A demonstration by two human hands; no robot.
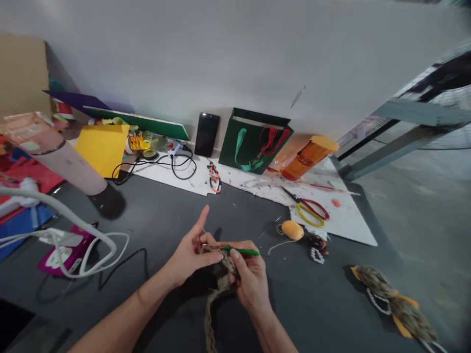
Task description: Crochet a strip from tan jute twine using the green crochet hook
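Observation:
A crochet hook with a green handle [243, 251] lies across the fingers of my right hand [253, 277], which is closed on it. The hook's metal tip points left, toward my left hand [193, 255]. Between thumb and fingers my left hand pinches the top of a grey-brown crocheted strip [209, 318], its index finger raised. From both hands the strip hangs down past the bottom edge of the view. The stitches at the hook's tip are too small to make out. To the right of my hands, a yellow-orange egg-shaped piece [292, 230] trails a thin yarn tail.
Red-and-yellow-handled scissors [311, 211] lie on a white board [346, 223] at right. Behind stand a phone [206, 135], a green gift bag [253, 142] and an orange bottle [307, 159]. Pale cables [88, 228] and a tumbler [73, 166] occupy the left. A yarn bundle [390, 299] lies far right.

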